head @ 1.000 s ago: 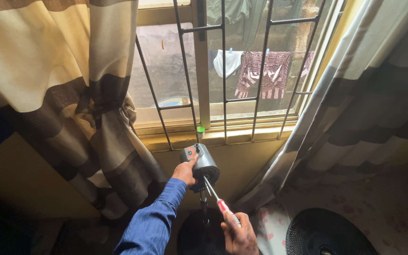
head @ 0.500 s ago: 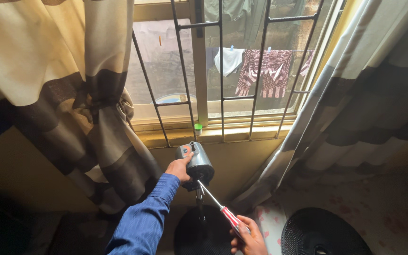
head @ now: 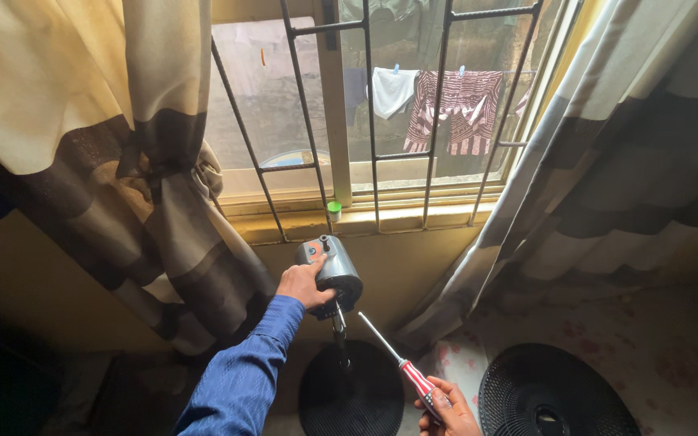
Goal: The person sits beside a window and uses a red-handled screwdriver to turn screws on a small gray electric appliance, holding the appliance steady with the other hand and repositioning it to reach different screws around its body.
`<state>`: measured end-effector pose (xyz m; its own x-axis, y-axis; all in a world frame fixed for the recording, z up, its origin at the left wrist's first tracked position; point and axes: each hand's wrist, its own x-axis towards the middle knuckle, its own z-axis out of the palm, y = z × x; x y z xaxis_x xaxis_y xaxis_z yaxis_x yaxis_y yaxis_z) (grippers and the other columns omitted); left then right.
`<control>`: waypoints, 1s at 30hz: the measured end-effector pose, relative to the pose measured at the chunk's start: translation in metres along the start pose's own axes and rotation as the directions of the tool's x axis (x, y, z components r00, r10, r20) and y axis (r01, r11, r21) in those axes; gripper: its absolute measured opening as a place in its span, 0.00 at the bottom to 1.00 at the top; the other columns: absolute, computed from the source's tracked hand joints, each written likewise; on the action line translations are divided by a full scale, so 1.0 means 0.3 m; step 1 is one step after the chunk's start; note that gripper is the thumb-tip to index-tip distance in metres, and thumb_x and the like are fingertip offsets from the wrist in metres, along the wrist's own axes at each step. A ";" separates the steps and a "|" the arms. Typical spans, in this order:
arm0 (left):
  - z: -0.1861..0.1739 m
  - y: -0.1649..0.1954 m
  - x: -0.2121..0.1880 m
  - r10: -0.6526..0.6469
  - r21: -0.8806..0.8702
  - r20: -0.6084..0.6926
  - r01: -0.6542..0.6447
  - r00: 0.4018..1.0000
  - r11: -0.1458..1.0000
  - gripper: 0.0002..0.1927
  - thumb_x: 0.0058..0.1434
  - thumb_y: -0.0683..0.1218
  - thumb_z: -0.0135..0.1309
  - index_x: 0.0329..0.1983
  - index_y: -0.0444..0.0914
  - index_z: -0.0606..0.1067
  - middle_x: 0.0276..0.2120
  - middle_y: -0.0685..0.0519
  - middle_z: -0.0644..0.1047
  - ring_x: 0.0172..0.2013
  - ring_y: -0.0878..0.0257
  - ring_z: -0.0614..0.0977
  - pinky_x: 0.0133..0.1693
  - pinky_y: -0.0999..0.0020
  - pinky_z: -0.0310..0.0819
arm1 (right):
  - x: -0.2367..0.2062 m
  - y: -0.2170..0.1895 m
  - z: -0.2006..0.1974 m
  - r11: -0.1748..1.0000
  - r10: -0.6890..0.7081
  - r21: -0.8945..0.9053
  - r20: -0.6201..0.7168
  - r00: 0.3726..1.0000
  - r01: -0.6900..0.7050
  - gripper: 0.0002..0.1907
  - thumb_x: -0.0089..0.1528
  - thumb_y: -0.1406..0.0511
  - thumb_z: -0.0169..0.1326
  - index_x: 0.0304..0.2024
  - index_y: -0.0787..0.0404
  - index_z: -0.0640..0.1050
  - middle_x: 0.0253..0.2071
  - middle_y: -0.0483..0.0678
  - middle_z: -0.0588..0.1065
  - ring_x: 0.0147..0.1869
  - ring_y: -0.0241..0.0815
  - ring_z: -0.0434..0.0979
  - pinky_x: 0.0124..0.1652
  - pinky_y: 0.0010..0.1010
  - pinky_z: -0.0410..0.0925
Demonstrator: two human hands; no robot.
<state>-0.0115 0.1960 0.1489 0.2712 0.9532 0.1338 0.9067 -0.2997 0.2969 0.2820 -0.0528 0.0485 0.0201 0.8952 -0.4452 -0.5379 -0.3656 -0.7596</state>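
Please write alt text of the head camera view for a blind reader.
A left hand holds a grey fan motor on its stand, while the right hand holds a red screwdriver. A fan grille lies below a barred window.
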 end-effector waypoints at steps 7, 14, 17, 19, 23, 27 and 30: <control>0.006 -0.007 -0.004 0.032 0.024 -0.020 -0.032 0.999 0.999 0.44 0.46 0.60 0.66 0.68 0.46 0.69 0.40 0.40 0.81 0.44 0.44 0.82 0.53 0.53 0.74 | 0.013 0.013 0.004 1.000 -0.017 0.021 0.028 0.999 0.017 0.22 0.65 0.59 0.47 0.62 0.55 0.69 0.37 0.56 0.78 0.25 0.43 0.77 0.24 0.40 0.73; -0.008 -0.011 -0.005 0.130 0.143 -0.045 -0.122 0.990 0.982 0.43 0.48 0.61 0.67 0.66 0.40 0.69 0.38 0.46 0.81 0.42 0.49 0.80 0.49 0.54 0.71 | 0.060 0.007 0.085 0.999 -0.027 0.036 0.031 0.999 0.026 0.22 0.65 0.60 0.48 0.62 0.55 0.70 0.39 0.56 0.79 0.26 0.43 0.76 0.23 0.37 0.71; -0.006 -0.016 -0.022 0.204 0.170 -0.163 -0.176 0.965 0.970 0.42 0.47 0.59 0.69 0.63 0.40 0.71 0.34 0.49 0.80 0.39 0.51 0.78 0.45 0.55 0.69 | 0.074 -0.014 0.123 0.999 -0.034 0.003 0.047 0.998 0.034 0.22 0.65 0.61 0.50 0.62 0.57 0.70 0.41 0.54 0.80 0.28 0.41 0.76 0.24 0.36 0.71; -0.001 -0.020 -0.036 0.241 0.196 -0.237 -0.197 0.941 0.961 0.41 0.47 0.58 0.71 0.63 0.40 0.71 0.31 0.49 0.78 0.36 0.51 0.76 0.43 0.56 0.67 | 0.083 -0.024 0.146 0.999 -0.039 -0.026 0.020 0.999 0.040 0.22 0.65 0.60 0.50 0.61 0.59 0.72 0.41 0.54 0.80 0.27 0.40 0.75 0.24 0.34 0.70; 0.022 -0.018 -0.059 0.342 0.128 -0.445 -0.319 0.828 0.939 0.27 0.43 0.51 0.71 0.46 0.43 0.76 0.30 0.53 0.77 0.34 0.54 0.75 0.40 0.56 0.65 | 0.101 -0.030 0.165 0.998 0.014 -0.053 0.015 1.000 -0.013 0.22 0.65 0.60 0.50 0.61 0.57 0.72 0.40 0.53 0.79 0.27 0.39 0.75 0.25 0.32 0.70; 0.053 -0.008 -0.064 0.404 0.134 -0.514 -0.395 0.756 0.909 0.13 0.47 0.46 0.68 0.33 0.46 0.75 0.26 0.57 0.74 0.32 0.57 0.75 0.37 0.59 0.64 | 0.126 -0.018 0.161 0.999 0.027 -0.030 0.027 0.999 -0.026 0.23 0.64 0.60 0.50 0.61 0.57 0.72 0.40 0.55 0.79 0.25 0.41 0.76 0.24 0.35 0.70; 0.073 -0.010 -0.064 0.472 0.224 -0.532 -0.420 0.703 0.879 0.08 0.49 0.43 0.64 0.28 0.47 0.75 0.23 0.58 0.71 0.29 0.58 0.74 0.34 0.60 0.63 | 0.133 -0.007 0.142 1.000 0.017 -0.016 0.019 1.000 -0.017 0.23 0.64 0.60 0.51 0.61 0.58 0.72 0.40 0.56 0.80 0.25 0.42 0.76 0.24 0.35 0.70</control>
<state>-0.0125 0.1796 0.1247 0.4466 0.5075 0.7369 0.7559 -0.6547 -0.0073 0.2479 -0.0054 0.0527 -0.0046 0.8935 -0.4491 -0.5245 -0.3845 -0.7596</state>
